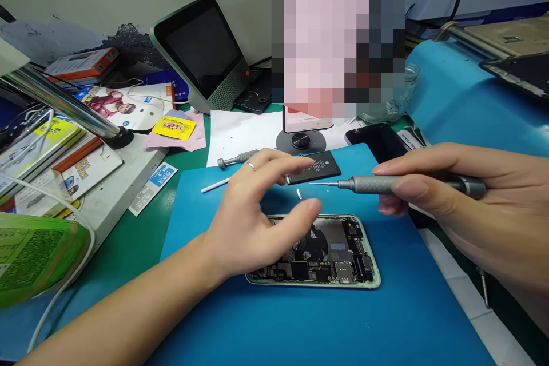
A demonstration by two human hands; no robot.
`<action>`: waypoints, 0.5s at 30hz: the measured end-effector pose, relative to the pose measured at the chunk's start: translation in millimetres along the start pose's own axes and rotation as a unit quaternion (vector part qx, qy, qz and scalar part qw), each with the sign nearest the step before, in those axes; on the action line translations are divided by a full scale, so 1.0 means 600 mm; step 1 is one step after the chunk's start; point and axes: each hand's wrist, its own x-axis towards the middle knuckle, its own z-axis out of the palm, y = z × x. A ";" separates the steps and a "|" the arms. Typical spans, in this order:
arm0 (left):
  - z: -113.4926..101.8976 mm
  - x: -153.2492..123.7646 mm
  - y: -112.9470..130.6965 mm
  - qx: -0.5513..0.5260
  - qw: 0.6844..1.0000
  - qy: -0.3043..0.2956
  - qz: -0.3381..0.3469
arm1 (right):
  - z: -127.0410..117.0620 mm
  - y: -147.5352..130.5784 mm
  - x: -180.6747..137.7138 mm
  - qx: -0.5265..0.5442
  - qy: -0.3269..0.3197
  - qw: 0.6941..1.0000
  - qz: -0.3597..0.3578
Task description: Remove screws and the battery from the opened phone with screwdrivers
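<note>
My right hand (446, 194) grips a grey precision screwdriver (371, 185), held level with its thin tip pointing left. My left hand (261, 211) hovers over an opened phone (343, 257), thumb and index finger apart with nothing between them. The phone lies flat on a blue mat, its circuit board and inner parts exposed; my left hand hides its upper left. A black phone battery (319, 167) rests behind, near my left index fingertip. Between battery and phone lies a small metal piece (299, 194).
Behind the mat (321, 320) are another screwdriver (235, 159), a white stick (214, 185) and a phone on a round stand (300, 141). A smart display (201, 48) stands at the back. Booklets and a lamp pole (68, 103) crowd the left. A dark phone (377, 143) lies right.
</note>
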 end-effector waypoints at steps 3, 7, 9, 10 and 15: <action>0.004 -0.003 -0.002 0.083 0.993 -0.003 0.080 | 0.004 -0.004 -0.001 -0.025 -0.003 1.000 -0.010; 0.007 -0.005 -0.002 0.145 0.979 -0.020 0.140 | 0.013 -0.008 -0.005 -0.027 -0.030 0.998 -0.048; 0.007 -0.006 -0.003 0.146 0.980 -0.020 0.136 | 0.019 -0.008 -0.008 -0.016 -0.047 0.997 -0.065; 0.007 -0.006 -0.004 0.143 0.981 -0.022 0.130 | 0.021 -0.007 -0.009 -0.011 -0.053 0.996 -0.074; 0.009 -0.007 -0.006 0.138 0.983 -0.031 0.120 | 0.029 -0.007 -0.007 0.008 -0.088 0.992 -0.095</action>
